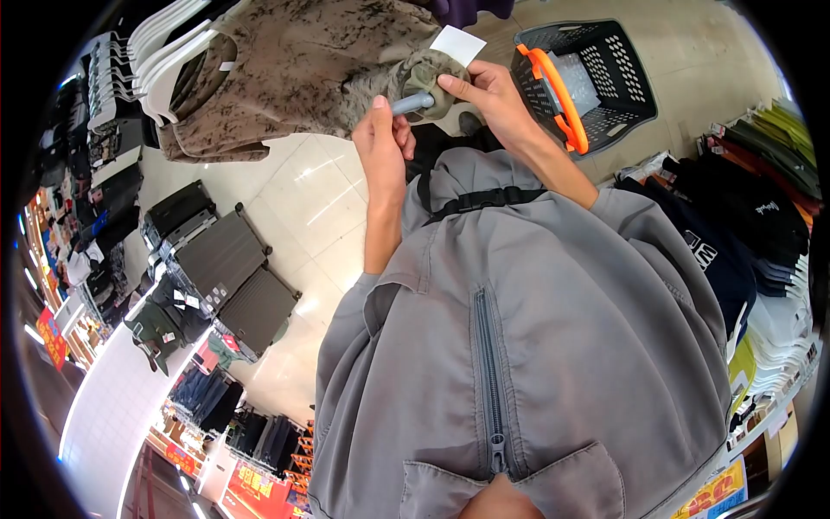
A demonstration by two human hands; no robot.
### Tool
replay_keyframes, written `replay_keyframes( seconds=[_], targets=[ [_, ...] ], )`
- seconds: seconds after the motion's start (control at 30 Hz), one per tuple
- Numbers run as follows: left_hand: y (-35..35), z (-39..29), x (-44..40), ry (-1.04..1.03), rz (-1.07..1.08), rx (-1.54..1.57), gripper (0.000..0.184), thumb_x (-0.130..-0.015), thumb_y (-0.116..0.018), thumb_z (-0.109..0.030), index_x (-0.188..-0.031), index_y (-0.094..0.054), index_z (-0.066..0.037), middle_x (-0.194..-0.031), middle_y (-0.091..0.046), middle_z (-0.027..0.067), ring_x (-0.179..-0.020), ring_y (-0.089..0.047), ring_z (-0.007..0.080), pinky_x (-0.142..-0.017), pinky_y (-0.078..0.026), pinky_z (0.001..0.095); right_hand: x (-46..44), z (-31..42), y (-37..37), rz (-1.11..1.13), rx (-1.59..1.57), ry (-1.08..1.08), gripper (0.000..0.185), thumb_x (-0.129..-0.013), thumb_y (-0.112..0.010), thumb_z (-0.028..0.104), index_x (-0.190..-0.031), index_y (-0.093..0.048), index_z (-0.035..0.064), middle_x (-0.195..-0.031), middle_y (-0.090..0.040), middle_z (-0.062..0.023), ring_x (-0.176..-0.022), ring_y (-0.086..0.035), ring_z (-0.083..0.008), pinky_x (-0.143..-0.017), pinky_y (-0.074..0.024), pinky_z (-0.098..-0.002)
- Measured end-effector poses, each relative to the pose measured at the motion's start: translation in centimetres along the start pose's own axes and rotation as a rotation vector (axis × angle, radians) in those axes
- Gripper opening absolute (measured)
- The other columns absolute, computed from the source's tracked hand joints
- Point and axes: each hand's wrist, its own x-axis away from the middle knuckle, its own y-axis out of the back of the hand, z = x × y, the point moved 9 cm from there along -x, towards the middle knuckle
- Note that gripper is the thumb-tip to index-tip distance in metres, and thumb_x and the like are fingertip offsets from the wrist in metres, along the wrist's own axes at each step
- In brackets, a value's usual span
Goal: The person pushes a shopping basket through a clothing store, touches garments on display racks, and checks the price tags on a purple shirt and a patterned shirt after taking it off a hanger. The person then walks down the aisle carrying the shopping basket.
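A brown patterned garment [303, 65] hangs from a white hanger [164, 82] at the upper left, one end stretched toward my hands. My left hand [380, 134] is closed around the near end of a grey-blue cylindrical tool [411, 105], whose far end sits in the opening of the garment's greenish cuff [428, 80]. My right hand [494, 95] pinches the edge of that cuff between thumb and fingers. A white tag [457, 45] sticks out just above the cuff.
A black basket [618, 78] with an orange handle [562, 95] stands on the floor at the upper right. Clothes on hangers [761, 199] line the right side. Dark suitcases [220, 259] stand at the left, with more clothing racks behind.
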Motion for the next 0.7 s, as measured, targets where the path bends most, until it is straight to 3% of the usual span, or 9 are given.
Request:
replay_keyframes(
  seconds=[0.23, 0.3, 0.43, 0.5, 0.57, 0.7],
  targets=[
    [-0.9, -1.8, 0.7, -0.223, 0.026, -0.143, 0.037, -0.098, -0.045, -0.034, -0.080, -0.048, -0.002, -0.060, -0.041, -0.0002, -0.048, -0.039, 0.0063, -0.042, -0.032, 0.0216, -0.4, -0.2, 0.0, 0.046, 0.018, 0.010, 0.026, -0.086, -0.064, 0.013, -0.109, -0.063, 0.0021, -0.099, -0.064, -0.0018, -0.094, -0.056, -0.0078, -0.084, -0.0431, -0.0239],
    [-0.9, -2.7, 1.0, -0.297, 0.022, -0.284, 0.028, -0.099, -0.043, -0.027, -0.088, -0.047, -0.002, -0.063, -0.043, 0.0012, -0.050, -0.042, 0.0085, -0.046, -0.035, 0.0225, -0.1, 0.6, -0.8, 0.059, 0.076, 0.044, 0.029, -0.083, -0.067, 0.012, -0.109, -0.062, 0.0018, -0.100, -0.064, -0.0033, -0.092, -0.058, -0.0090, -0.084, -0.0445, -0.0242],
    [-0.7, -3.0, 1.2, -0.316, 0.003, -0.328, 0.024, -0.098, -0.046, -0.023, -0.090, -0.048, -0.001, -0.064, -0.046, 0.0010, -0.052, -0.043, 0.0073, -0.047, -0.035, 0.0212, -0.2, 0.4, -1.5, 0.123, 0.011, 0.100, 0.036, -0.078, -0.072, 0.010, -0.111, -0.060, 0.0034, -0.102, -0.063, -0.0042, -0.093, -0.059, -0.0104, -0.084, -0.0464, -0.0241],
    [-1.0, -3.2, 1.3, -0.337, 0.011, -0.398, 0.019, -0.097, -0.049, -0.020, -0.092, -0.049, -0.001, -0.065, -0.048, 0.0009, -0.053, -0.044, 0.0067, -0.048, -0.035, 0.0204, -0.3, 0.6, -1.3, 0.128, 0.058, 0.153, 0.037, -0.079, -0.070, 0.010, -0.113, -0.059, 0.0036, -0.102, -0.063, -0.0045, -0.093, -0.059, -0.0103, -0.082, -0.0468, -0.0240],
    [-1.2, -3.2, 1.3, -0.352, 0.017, -0.402, 0.018, -0.096, -0.050, -0.019, -0.093, -0.049, -0.001, -0.066, -0.049, 0.0010, -0.054, -0.044, 0.0065, -0.048, -0.036, 0.0203, -0.2, 0.8, -1.2, 0.148, 0.195, 0.177, 0.036, -0.083, -0.065, 0.009, -0.117, -0.056, 0.0040, -0.111, -0.058, -0.0028, -0.097, -0.056, -0.0095, -0.084, -0.0496, -0.0237],
    [-1.4, -3.3, 1.4, -0.373, 0.021, -0.373, 0.016, -0.096, -0.051, -0.016, -0.095, -0.050, 0.000, -0.067, -0.050, 0.0012, -0.054, -0.045, 0.0065, -0.049, -0.036, 0.0201, -0.2, 1.6, -1.2, 0.085, 0.191, 0.252, 0.034, -0.079, -0.066, 0.008, -0.113, -0.059, 0.0037, -0.102, -0.063, -0.0044, -0.091, -0.059, -0.0107, -0.080, -0.0474, -0.0243]
  ],
)
